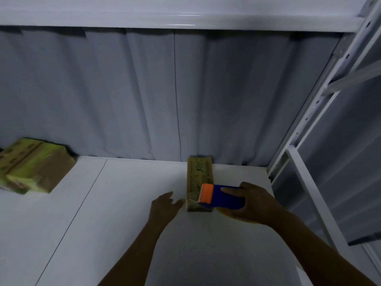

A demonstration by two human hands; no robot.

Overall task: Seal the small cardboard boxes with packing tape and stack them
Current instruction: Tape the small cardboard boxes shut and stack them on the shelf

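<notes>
The small cardboard box (199,174) lies on the white table (123,203) against the grey curtain (144,100). Your right hand (253,205) grips the blue-and-orange tape dispenser (223,200) over its near end. Your left hand (165,205), fingers loosely spread, is just beside it. The stacked boxes (31,166) sit far left.

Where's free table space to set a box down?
Bare patch: table between the box stack and the left hand, back to the curtain. Crowded around the single box: right hand with tape dispenser over its near end, shelf frame beside.
</notes>
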